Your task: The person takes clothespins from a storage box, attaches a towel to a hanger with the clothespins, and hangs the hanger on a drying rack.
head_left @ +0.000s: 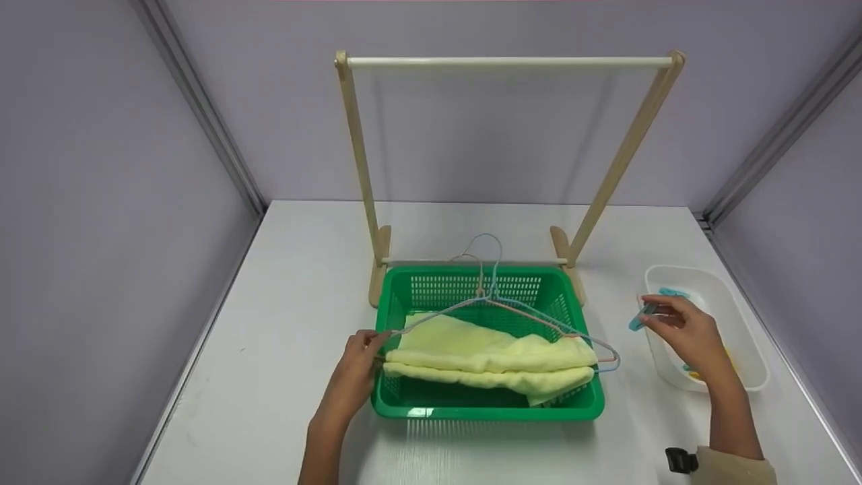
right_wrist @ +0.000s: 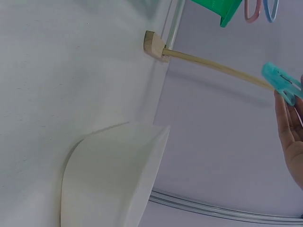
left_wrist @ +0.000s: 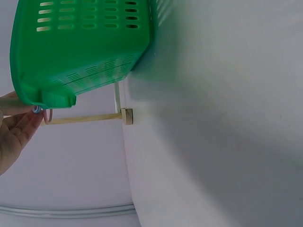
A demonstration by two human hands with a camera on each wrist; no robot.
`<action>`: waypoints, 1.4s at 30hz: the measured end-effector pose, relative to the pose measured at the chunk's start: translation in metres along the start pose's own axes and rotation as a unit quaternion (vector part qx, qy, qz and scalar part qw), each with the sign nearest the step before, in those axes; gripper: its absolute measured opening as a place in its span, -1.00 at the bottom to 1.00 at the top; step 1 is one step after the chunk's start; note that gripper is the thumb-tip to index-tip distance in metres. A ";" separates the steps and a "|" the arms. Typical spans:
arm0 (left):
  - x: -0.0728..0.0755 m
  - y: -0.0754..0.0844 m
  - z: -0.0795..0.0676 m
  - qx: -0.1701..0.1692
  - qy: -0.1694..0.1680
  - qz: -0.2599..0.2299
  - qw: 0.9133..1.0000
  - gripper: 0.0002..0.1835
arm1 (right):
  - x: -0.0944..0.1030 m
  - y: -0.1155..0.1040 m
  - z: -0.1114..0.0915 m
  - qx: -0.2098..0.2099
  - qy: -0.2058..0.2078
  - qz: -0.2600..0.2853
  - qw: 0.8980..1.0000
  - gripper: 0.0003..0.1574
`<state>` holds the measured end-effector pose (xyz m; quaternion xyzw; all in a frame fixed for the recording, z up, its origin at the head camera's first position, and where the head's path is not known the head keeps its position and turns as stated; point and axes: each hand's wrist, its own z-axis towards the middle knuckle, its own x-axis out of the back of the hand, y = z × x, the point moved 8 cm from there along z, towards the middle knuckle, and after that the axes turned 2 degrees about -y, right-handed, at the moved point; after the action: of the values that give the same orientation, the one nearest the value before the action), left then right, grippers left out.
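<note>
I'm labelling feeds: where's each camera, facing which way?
Head: head-worn, facing forward and down at the green basket; left hand, right hand, forearms show.
Left wrist: wrist-worn, facing the basket's outside; left hand shows.
Right wrist: wrist-worn, facing the clothespin and white tub; right hand shows.
Both wrist views share the clothes rack.

From where I stand, the basket (left_wrist: 94,52) is green plastic with a slight gloss, the cloth (head_left: 485,364) soft and matt. The hangers (right_wrist: 252,20) look smooth and coated. The clothes peg (right_wrist: 277,78) is shiny plastic; the tub (right_wrist: 109,175), smooth white plastic. The rack's posts (head_left: 619,165) are pale, matt wood, the bar (head_left: 505,62) smooth and white. The counter (head_left: 289,303) has a faint sheen; the corner strips (head_left: 202,104) look like metal.
</note>
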<state>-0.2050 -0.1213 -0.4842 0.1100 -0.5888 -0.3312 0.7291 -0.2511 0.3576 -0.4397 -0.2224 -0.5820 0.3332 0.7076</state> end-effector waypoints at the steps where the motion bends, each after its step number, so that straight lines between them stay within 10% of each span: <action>1: 0.000 0.000 0.000 0.000 0.000 0.001 1.000 -0.42 | 0.001 0.000 0.000 0.001 0.001 -0.002 1.000 -0.52; 12: 0.000 -0.001 -0.003 0.017 -0.015 0.029 0.999 -0.78 | 0.004 0.002 -0.004 0.003 -0.003 0.010 1.000 -0.52; 42: -0.002 0.005 -0.002 0.023 -0.067 0.038 0.997 -0.90 | 0.001 0.004 -0.009 -0.020 -0.022 0.006 1.000 -0.49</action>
<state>-0.2018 -0.1167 -0.4836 0.0818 -0.6476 -0.2957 0.6974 -0.2426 0.3615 -0.4440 -0.2326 -0.6024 0.3304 0.6883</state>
